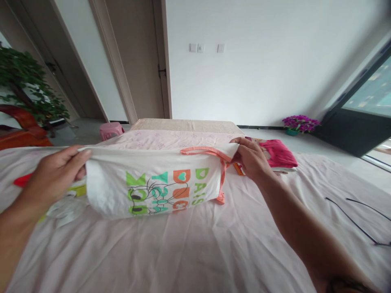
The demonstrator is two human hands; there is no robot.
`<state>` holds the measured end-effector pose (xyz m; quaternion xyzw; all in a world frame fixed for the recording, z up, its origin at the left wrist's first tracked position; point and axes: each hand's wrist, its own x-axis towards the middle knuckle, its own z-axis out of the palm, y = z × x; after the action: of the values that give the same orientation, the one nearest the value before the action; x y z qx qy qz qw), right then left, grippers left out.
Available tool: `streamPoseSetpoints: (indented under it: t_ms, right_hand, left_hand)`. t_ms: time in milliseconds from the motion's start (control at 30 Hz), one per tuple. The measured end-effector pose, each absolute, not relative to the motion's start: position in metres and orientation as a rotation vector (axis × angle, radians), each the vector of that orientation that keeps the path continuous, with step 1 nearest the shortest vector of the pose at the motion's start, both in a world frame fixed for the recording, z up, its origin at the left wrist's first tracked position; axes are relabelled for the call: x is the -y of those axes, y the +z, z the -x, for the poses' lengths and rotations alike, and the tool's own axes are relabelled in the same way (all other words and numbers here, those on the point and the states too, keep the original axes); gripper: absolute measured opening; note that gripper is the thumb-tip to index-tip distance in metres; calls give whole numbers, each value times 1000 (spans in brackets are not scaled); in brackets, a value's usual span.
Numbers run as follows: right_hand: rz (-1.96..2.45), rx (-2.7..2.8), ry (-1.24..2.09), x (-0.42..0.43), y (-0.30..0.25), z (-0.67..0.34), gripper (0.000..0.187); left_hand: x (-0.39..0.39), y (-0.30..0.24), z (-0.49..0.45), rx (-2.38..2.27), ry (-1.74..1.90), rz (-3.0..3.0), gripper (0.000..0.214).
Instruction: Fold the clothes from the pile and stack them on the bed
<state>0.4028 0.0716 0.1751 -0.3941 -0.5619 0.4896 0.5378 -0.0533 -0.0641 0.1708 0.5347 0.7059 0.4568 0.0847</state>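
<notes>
A small white T-shirt (152, 183) with orange trim and a green, teal and orange cartoon print hangs folded over the bed. My left hand (55, 173) pinches its left end, fingers closed on the cloth. My right hand (250, 156) grips the right end by the orange-edged neck. The shirt's top edge is stretched straight between both hands, a little above the pale pink sheet (189, 244). Under my left hand lie more clothes (65, 205), white with yellow and red parts, partly hidden.
A pink folded garment (279, 152) lies on the bed beyond my right hand. Thin black hangers (357, 219) rest at the right. A pink stool (110, 130), a green plant (27, 87), purple flowers (301, 123) and a door (137, 61) stand beyond the bed.
</notes>
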Motion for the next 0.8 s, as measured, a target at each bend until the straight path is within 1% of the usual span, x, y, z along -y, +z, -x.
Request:
streamPoseSetpoints:
  t_ms: [33,67,133,200,300,367,467,533,633,700,800]
  right_hand:
    - [934,1314,1156,-87,174,-395,16]
    - [925,1315,1138,-102,174,-389,15]
    - [877,1322,1063,-129,178,-379,14]
    - [770,1319,959,-148,189,-376,16]
    - [609,1276,820,-154,206,-381,16]
    - [581,1257,840,-146,207,-390,15]
    - [669,1256,1031,-125,181,-404,15]
    - [792,1237,1163,-110,147,-413,12]
    - [1020,1209,1256,-93,87,-423,10]
    - [1160,1321,1262,-85,54,-431,12]
    - [1273,1598,1068,-78,28,-443,18]
  left_hand:
    - [47,172,47,-2026,1368,-1512,27]
    - [29,174,42,-1918,1446,-1404,24]
    - [-4,179,37,-1763,1645,-1235,18]
    - [-28,189,35,-1621,1879,-1216,16]
    - [-41,203,34,-1391,2122,-1298,16]
    - [-36,201,31,-1296,2143,-1342,18]
    - [-17,167,25,-1288,2020,-1288,25]
    - [-3,128,23,-1368,1859,-1173,34]
    - [16,67,23,-1595,1515,-1173,46]
    - [27,38,24,-1775,1228,-1323,46]
    - [40,20,29,-1884,942,-1545,41]
